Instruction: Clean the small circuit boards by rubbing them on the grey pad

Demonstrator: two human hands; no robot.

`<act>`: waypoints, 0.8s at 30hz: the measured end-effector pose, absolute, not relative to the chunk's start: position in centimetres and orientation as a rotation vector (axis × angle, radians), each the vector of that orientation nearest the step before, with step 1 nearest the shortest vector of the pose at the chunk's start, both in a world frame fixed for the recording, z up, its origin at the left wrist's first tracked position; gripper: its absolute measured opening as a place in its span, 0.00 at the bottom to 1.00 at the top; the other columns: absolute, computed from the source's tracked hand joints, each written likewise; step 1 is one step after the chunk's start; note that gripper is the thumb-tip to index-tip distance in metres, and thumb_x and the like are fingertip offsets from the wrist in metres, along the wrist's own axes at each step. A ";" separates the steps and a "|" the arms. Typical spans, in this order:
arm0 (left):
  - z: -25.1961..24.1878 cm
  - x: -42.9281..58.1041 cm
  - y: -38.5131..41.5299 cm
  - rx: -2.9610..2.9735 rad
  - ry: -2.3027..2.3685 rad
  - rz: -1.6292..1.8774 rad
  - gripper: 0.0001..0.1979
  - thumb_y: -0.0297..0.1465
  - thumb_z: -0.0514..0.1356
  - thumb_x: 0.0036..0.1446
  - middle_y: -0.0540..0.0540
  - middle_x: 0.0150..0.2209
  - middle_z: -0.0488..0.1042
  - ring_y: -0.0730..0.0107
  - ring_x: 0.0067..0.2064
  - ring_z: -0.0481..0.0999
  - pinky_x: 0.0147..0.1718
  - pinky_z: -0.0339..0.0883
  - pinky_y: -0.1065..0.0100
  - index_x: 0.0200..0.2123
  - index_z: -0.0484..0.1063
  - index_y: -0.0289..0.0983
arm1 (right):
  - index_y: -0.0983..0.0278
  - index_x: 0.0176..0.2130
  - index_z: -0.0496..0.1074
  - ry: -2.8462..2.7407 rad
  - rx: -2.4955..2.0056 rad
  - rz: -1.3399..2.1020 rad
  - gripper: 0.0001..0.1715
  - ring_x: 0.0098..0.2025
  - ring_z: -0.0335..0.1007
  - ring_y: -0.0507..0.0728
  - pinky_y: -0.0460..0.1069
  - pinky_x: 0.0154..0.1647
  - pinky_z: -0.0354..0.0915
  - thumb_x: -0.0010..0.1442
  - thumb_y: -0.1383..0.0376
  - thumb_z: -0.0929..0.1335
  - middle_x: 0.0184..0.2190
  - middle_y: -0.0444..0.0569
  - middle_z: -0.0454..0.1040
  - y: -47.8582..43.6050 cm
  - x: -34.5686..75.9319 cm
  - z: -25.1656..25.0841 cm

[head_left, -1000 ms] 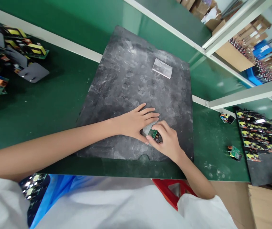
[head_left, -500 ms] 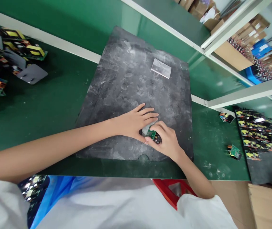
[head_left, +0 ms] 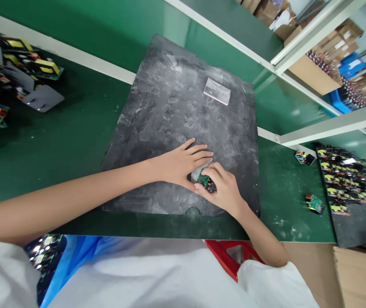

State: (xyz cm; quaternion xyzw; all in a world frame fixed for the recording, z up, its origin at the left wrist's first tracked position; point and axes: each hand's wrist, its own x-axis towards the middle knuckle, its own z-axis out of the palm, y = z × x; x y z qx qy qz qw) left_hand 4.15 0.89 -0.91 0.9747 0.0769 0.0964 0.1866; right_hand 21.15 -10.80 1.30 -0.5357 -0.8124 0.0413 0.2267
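Observation:
My right hand [head_left: 223,188] grips a small green circuit board [head_left: 204,180] between thumb and fingers, low on the dark, chalky mat [head_left: 176,107]. Dark parts on the board show beneath my palm. Beside it my left hand [head_left: 187,164] lies with fingers stretched and spread, pointing right. Its thumb reaches the near side of the board, close to my right thumb. Whether my left thumb touches the board I cannot tell. Farther up the mat rests a flat silvery rectangular block [head_left: 217,91].
Assembled circuit boards with grey plates [head_left: 43,98] crowd the left of the green bench [head_left: 80,128]. Two loose boards, one green [head_left: 314,204], lie to the right, beside a black tray [head_left: 346,222] of several more. A white metal frame [head_left: 324,128] borders the bench. A red stool [head_left: 231,259] is below.
Hardly anything differs. Both hands keep their places around the circuit board, which shifts or tilts very slightly in my right fingers.

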 end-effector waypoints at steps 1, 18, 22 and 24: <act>-1.0 4.1 0.9 2.746 0.213 0.279 0.42 0.56 0.56 0.56 0.39 0.66 0.57 0.47 0.68 0.49 0.66 0.31 0.46 0.65 0.57 0.33 | 0.62 0.37 0.67 -2.242 -1.474 0.114 0.12 0.30 0.69 0.52 0.46 0.30 0.66 0.63 0.55 0.64 0.33 0.47 0.68 -10.8 21.2 1.3; -1.0 4.4 0.8 2.742 0.218 0.300 0.45 0.55 0.59 0.54 0.37 0.65 0.59 0.46 0.68 0.52 0.65 0.35 0.45 0.65 0.57 0.31 | 0.61 0.37 0.66 -2.257 -1.488 0.148 0.13 0.31 0.69 0.52 0.46 0.31 0.66 0.62 0.54 0.64 0.33 0.47 0.68 -10.7 21.4 1.3; -1.0 4.4 0.8 2.746 0.211 0.301 0.43 0.54 0.59 0.54 0.37 0.65 0.59 0.45 0.68 0.52 0.65 0.35 0.45 0.64 0.58 0.32 | 0.60 0.37 0.66 -2.255 -1.497 0.166 0.13 0.31 0.68 0.52 0.46 0.30 0.66 0.62 0.54 0.64 0.33 0.47 0.68 -10.7 21.5 1.4; -1.1 4.5 0.8 2.750 0.211 0.284 0.43 0.55 0.58 0.55 0.38 0.65 0.59 0.46 0.68 0.50 0.66 0.33 0.46 0.65 0.57 0.33 | 0.61 0.37 0.66 -2.256 -1.492 0.176 0.13 0.31 0.68 0.52 0.46 0.29 0.66 0.62 0.54 0.65 0.33 0.47 0.68 -10.7 21.5 1.4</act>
